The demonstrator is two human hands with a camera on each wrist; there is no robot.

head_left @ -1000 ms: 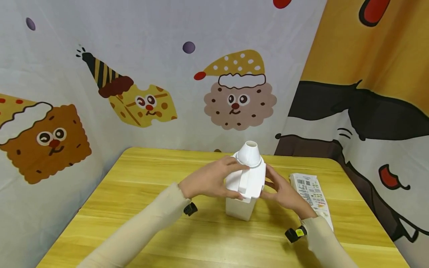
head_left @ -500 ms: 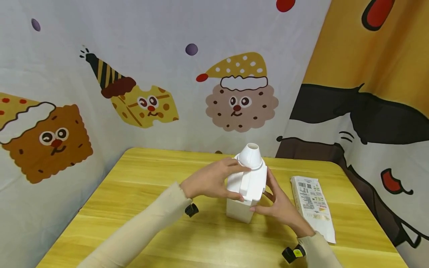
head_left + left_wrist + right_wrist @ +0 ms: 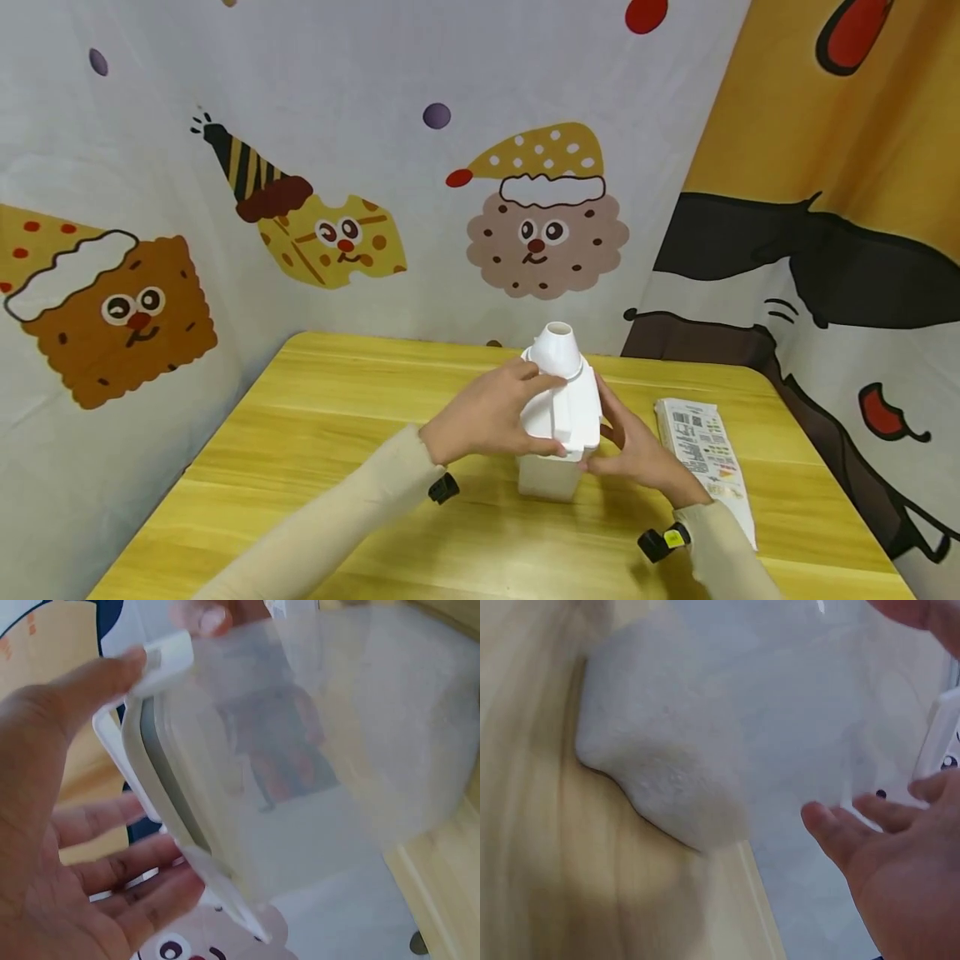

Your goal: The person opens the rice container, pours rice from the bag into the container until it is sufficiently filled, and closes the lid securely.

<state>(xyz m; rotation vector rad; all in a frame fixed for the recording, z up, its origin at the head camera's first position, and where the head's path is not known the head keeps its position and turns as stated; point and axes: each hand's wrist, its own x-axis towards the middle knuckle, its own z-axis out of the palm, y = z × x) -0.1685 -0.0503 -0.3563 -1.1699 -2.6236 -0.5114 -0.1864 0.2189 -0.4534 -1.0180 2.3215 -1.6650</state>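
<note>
White lidded container [image 3: 558, 433] upright near the middle of the yellow tabletop [image 3: 315, 467]. Left hand [image 3: 487, 412] wrapped round the lid's left side, right hand [image 3: 637, 446] with relaxed fingers against its right side. Printed packet [image 3: 705, 450] flat just right.

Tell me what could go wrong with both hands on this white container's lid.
1. The container is tall on a narrow base and holds white powder low down; pressure from the left hand or right hand on the lid could tip it.
2. The spout looks open, so tipping might spill powder near the packet.
</note>
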